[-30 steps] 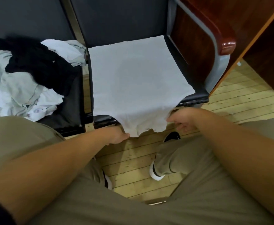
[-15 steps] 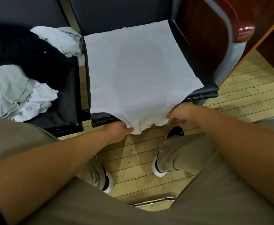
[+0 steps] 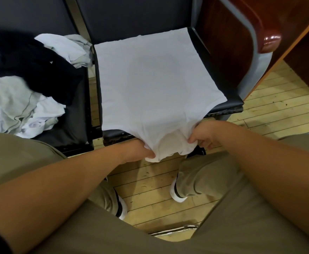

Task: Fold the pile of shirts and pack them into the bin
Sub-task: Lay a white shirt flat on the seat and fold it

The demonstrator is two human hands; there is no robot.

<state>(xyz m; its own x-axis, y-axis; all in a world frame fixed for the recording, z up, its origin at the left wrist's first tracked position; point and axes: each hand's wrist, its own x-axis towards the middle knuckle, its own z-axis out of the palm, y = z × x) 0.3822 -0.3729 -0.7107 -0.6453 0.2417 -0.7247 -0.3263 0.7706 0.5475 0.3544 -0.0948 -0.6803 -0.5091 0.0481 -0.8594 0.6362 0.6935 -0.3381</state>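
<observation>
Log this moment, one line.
white shirt: spread on black chair | left hand: grips near edge | right hand: grips near edge

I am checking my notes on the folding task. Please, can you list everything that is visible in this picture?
white cotton shirt: one, white, spread flat on the middle black padded chair seat, near edge hanging over the front
pile of unfolded shirts: one, white with a black piece on top, on the left black chair seat
glossy wooden armrest: one, red-brown, right of the spread shirt
plank floor: one, light wood, under the chairs
chrome bar: one, silver, bottom of view
bin: none in view
beige trousers: one pair, beige, foreground
white and black shoes: two, on the floor
left hand: grips the shirt's near edge
right hand: grips the same edge, further right
</observation>
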